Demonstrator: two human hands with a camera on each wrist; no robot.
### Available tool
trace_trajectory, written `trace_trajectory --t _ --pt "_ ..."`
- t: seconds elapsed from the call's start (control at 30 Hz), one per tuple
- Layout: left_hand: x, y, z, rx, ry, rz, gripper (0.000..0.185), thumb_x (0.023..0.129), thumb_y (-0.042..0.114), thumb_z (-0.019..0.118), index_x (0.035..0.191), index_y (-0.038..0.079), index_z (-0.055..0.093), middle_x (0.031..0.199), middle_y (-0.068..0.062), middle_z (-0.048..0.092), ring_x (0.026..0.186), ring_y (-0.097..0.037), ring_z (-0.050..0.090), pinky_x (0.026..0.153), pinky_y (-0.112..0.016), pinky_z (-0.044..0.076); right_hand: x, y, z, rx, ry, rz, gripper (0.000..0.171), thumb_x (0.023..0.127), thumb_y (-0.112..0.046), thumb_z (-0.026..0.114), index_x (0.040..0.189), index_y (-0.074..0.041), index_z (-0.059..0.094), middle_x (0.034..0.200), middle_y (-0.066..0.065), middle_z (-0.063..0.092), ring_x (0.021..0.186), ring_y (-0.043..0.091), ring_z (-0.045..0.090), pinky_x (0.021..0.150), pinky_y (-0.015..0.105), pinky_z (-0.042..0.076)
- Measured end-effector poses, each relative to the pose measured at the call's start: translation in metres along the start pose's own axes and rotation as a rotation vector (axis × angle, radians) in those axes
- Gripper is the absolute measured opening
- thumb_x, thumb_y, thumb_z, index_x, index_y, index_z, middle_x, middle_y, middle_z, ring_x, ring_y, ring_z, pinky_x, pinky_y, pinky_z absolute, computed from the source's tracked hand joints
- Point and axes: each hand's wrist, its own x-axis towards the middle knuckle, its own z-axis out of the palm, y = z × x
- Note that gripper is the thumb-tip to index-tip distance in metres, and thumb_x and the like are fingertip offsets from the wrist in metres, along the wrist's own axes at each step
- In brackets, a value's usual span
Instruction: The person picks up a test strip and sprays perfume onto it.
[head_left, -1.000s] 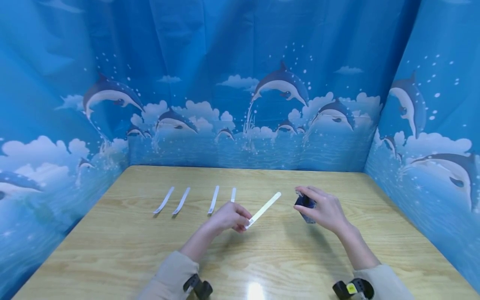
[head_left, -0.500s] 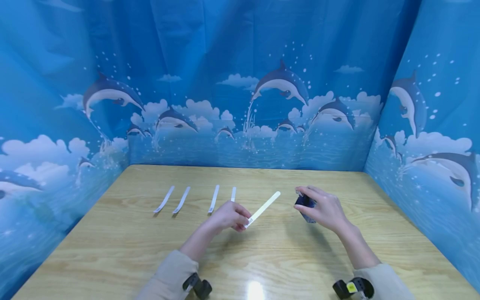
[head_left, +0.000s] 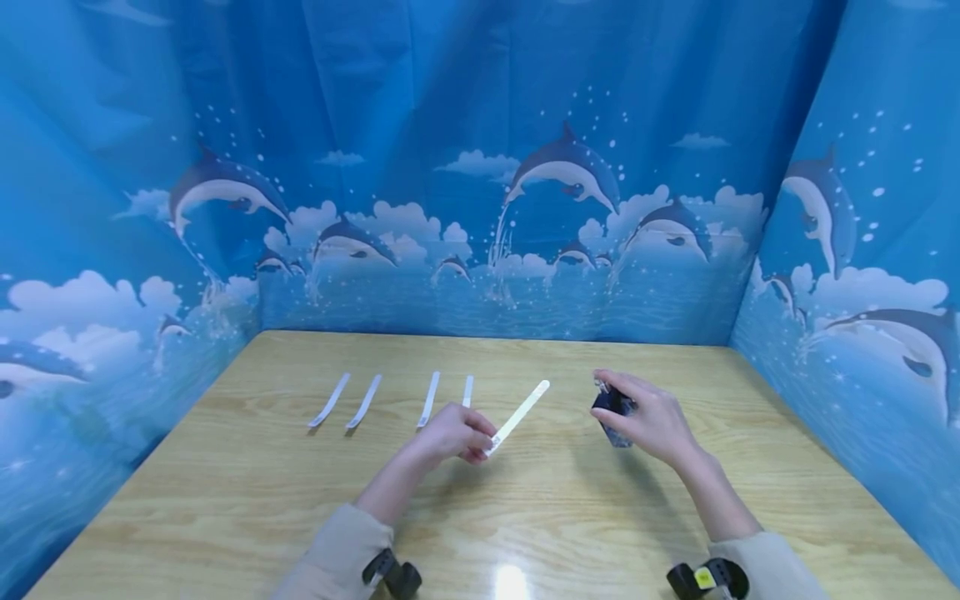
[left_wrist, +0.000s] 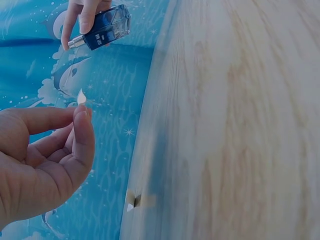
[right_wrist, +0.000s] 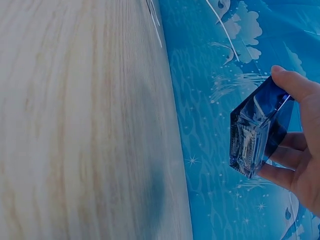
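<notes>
My left hand [head_left: 453, 433] pinches the lower end of a pale paper test strip [head_left: 521, 416], which slants up to the right above the table. In the left wrist view only a small tip of that strip [left_wrist: 81, 97] shows past the thumb and fingers. To the right, my right hand [head_left: 658, 421] grips a dark blue glass perfume bottle [head_left: 615, 406] clear of the table. Its silver spray nozzle [left_wrist: 76, 42] has the index finger at its top and points toward the strip side. In the right wrist view the bottle's clear thick base [right_wrist: 247, 147] faces the camera.
Several white paper strips lie apart in a row on the wooden table [head_left: 300, 517], such as the leftmost strip [head_left: 328, 400]. One strip [head_left: 467, 392] is partly hidden behind my left hand. A blue dolphin-print curtain [head_left: 450, 167] encloses the back and sides.
My left hand and the pinched strip have shifted slightly left, so the strip's tip is farther from the bottle. My right hand stays almost in place around the bottle.
</notes>
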Motion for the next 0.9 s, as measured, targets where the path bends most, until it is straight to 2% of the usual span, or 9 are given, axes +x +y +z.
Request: trace_trajectory --t 0.27,0.5,0.67,0.9 --pt "-0.002 -0.003 -0.006 -0.022 0.043 -0.004 0.018 0.078 -0.011 0.06 0.095 -0.014 0.062 0.074 -0.011 0.063 0.056 -0.012 0.059 0.06 -0.03 0.057 0.0 0.0 0.0 0.021 -0.003 0.016 0.056 0.079 -0.029 0.074 0.129 -0.013 0.055 0.124 0.014 0.057 0.11 0.035 0.055 0.083 0.052 0.05" --pt "-0.003 -0.007 -0.019 -0.059 0.105 -0.004 0.02 0.08 -0.011 0.059 0.099 -0.018 0.06 0.073 -0.011 0.063 0.057 -0.012 0.058 0.059 -0.028 0.057 0.001 0.0 0.0 0.035 -0.011 0.024 0.056 0.079 -0.028 0.074 0.129 -0.012 0.055 0.124 0.015 0.057 0.109 0.035 0.055 0.081 0.051 0.051" --pt "-0.001 -0.01 -0.028 -0.101 0.156 -0.035 0.019 0.08 -0.012 0.058 0.098 -0.018 0.059 0.07 -0.01 0.061 0.055 -0.011 0.057 0.056 -0.025 0.056 0.002 0.001 0.0 0.038 -0.013 0.034 0.055 0.08 -0.029 0.073 0.129 -0.011 0.055 0.122 0.016 0.058 0.107 0.035 0.056 0.077 0.05 0.053" --pt "-0.002 -0.015 -0.039 -0.132 0.185 -0.047 0.022 0.081 -0.012 0.055 0.101 -0.02 0.056 0.072 -0.012 0.061 0.055 -0.01 0.056 0.054 -0.021 0.054 0.001 0.002 0.002 0.032 -0.026 0.028 0.056 0.079 -0.028 0.074 0.129 -0.011 0.055 0.123 0.015 0.057 0.107 0.035 0.056 0.073 0.046 0.055"
